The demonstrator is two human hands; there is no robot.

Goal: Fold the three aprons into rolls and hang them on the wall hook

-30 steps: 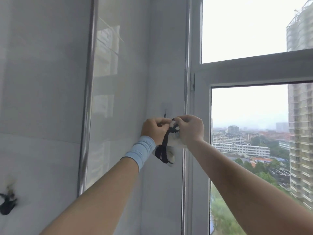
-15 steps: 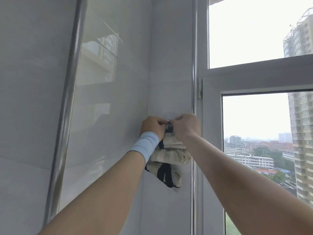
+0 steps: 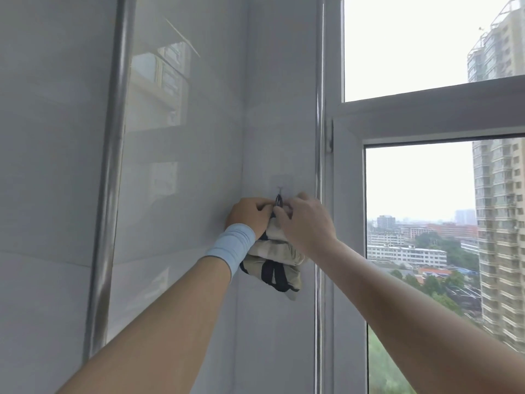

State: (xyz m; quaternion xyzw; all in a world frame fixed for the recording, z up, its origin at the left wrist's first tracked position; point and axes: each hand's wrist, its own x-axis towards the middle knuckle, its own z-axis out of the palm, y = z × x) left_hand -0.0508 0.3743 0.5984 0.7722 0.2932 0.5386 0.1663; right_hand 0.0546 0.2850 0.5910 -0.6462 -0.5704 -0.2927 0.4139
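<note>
Left hand (image 3: 247,216) and right hand (image 3: 306,223) pinch a thin black strap (image 3: 277,202) at a small dark wall hook (image 3: 280,191).
The rolled beige cloth apron (image 3: 274,253) hangs just below both grips, against the grey wall (image 3: 272,109).

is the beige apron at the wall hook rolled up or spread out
Rolled up: the beige cloth apron with black straps is a compact bundle just below the left hand and right hand, not hanging flat.
</note>
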